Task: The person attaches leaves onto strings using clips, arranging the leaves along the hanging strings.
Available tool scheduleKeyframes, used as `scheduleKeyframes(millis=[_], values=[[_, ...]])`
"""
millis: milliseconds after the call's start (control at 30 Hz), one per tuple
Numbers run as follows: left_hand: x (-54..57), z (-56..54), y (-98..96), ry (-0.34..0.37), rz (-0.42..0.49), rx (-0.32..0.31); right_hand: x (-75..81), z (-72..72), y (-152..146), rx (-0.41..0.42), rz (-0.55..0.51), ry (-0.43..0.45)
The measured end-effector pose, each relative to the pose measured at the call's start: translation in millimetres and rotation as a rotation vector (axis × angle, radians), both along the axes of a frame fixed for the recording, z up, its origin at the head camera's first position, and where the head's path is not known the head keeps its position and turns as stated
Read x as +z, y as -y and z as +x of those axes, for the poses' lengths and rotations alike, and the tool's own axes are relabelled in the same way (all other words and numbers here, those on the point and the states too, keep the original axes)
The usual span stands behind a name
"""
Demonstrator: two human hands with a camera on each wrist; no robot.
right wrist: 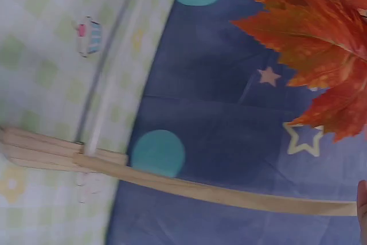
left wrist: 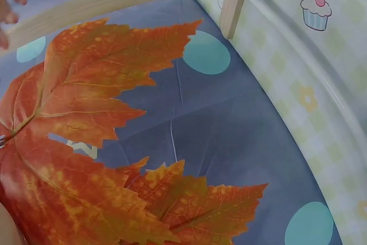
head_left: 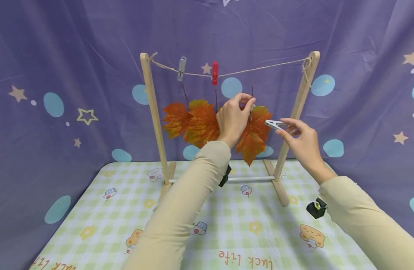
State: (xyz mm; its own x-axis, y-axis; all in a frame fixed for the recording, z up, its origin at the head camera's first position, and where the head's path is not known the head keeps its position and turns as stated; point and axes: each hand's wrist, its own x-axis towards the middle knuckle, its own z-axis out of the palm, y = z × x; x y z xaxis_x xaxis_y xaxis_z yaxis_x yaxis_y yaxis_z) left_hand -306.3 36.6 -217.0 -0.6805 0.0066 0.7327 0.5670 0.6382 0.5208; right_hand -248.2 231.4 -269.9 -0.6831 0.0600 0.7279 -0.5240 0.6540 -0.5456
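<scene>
My left hand point(head_left: 234, 115) pinches the thin dark stem of an orange maple leaf point(head_left: 252, 138) between thumb and fingertips, below the twine. To its right, my right hand point(head_left: 303, 140) holds a light grey clothespin point(head_left: 274, 123) between thumb and fingers, its tip close to that leaf's right edge. Two more orange leaves, a left one point(head_left: 175, 118) and a middle one point(head_left: 201, 125), hang with stems upward below a grey clothespin point(head_left: 181, 69) and a red clothespin point(head_left: 215, 73) on the twine. My left forearm and hand partly cover the middle leaf.
Sagging twine point(head_left: 261, 68) runs between the two posts of a wooden frame point(head_left: 154, 112). A white rod point(head_left: 250, 179) joins the posts low down. The frame stands on a checked tablecloth point(head_left: 102, 221), in front of a purple curtain point(head_left: 75, 56).
</scene>
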Motion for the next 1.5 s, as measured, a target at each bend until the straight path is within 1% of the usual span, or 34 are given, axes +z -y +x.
scheduleKeyframes(millis=[167,300,500,800,1267,1500], values=[[0.3,-2.4,-0.7,-0.012,0.005,0.002,19.1,-5.6,7,-0.03,-0.028,-0.014],[0.3,-3.6,-0.8,-0.016,0.001,0.012,30.4,-9.2,11,-0.05,-0.036,-0.026],[2.3,-5.7,-1.2,-0.018,-0.002,0.02,43.8,-15.0,16,-0.065,-0.038,-0.076],[4.2,-5.4,0.5,-0.009,-0.019,0.026,61.2,-21.4,23,-0.06,-0.051,-0.134],[6.9,-7.4,4.9,0.017,-0.033,0.015,95.6,-23.7,38,-0.077,0.0,-0.178],[7.2,-8.3,6.6,0.031,-0.023,0.012,112.2,-30.6,43,-0.098,0.062,-0.212]])
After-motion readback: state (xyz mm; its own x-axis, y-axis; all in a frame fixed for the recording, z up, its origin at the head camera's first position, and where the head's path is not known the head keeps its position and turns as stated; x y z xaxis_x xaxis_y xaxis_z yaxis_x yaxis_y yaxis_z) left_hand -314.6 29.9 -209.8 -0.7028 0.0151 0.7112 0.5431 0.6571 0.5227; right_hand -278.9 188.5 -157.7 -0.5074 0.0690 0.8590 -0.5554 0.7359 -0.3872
